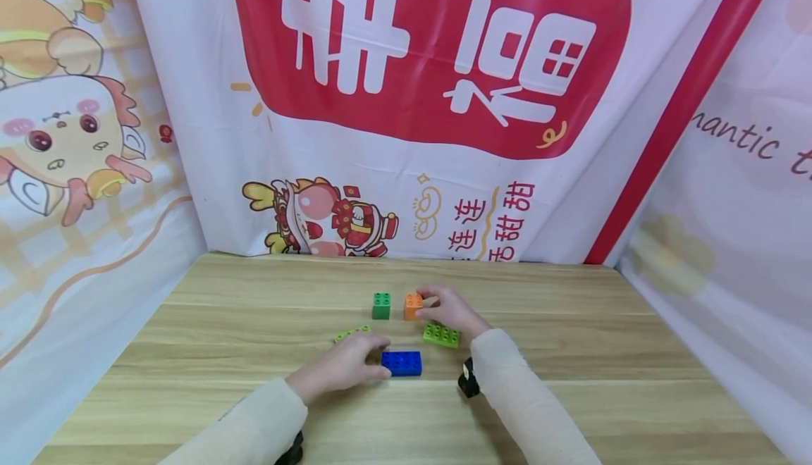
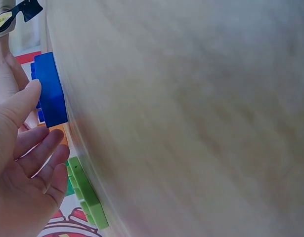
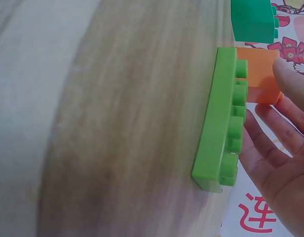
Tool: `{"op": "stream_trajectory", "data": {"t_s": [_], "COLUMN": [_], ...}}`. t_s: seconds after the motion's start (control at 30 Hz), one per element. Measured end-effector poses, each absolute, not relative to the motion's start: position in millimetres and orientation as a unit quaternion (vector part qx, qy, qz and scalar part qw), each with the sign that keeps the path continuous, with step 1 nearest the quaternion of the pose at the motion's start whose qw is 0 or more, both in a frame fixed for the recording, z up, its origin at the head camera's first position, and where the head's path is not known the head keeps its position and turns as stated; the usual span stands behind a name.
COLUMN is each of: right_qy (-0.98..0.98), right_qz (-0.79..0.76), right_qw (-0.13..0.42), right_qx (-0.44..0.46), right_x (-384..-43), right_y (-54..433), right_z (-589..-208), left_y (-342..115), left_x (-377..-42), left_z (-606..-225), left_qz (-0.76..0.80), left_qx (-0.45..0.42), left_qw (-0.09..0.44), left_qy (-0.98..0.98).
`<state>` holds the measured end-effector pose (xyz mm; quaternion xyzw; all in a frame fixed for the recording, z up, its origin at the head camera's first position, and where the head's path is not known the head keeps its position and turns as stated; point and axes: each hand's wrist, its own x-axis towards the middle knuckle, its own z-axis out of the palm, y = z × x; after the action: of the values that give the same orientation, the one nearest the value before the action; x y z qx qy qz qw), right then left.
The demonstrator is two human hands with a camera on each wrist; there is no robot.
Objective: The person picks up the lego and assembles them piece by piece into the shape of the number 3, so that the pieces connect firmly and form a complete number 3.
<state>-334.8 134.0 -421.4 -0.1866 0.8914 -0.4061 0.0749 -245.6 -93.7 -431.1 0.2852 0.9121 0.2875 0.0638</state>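
In the head view, my left hand point(image 1: 347, 363) is at the left end of a blue toy brick point(image 1: 401, 363), thumb near its front corner and fingers spread loosely. The left wrist view shows the thumb overlapping the blue brick point(image 2: 50, 91); contact is unclear. Farther back, my right hand point(image 1: 452, 310) pinches an orange brick point(image 1: 413, 306) by its right side, thumb in front and a finger behind. In the right wrist view, a light green brick point(image 3: 216, 118) partly hides the orange brick point(image 3: 260, 74). A dark green brick point(image 1: 380, 306) stands left of the orange one.
A flat light green brick point(image 1: 441, 335) lies below my right hand. Another light green brick point(image 1: 352, 332) is partly covered by my left hand. The wooden table point(image 1: 254, 324) ends against a printed cloth point(image 1: 438, 169) at the back, with cloths on both sides.
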Motion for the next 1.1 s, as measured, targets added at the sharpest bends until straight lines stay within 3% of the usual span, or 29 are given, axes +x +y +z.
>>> {"op": "stream_trajectory", "data": {"t_s": [1.1], "right_qy": [0.901], "right_qz": [-0.39], "right_qw": [0.065], "right_qx": [-0.179], "right_x": [-345.1], "right_y": [134.7], "right_z": [-428.6], "left_y": [-89.4], "left_x": [-245.5], "left_z": [-432.2], "left_qz": [0.303], "left_qx": [0.268], "left_qw": [0.07], "left_qy": [0.912]}}
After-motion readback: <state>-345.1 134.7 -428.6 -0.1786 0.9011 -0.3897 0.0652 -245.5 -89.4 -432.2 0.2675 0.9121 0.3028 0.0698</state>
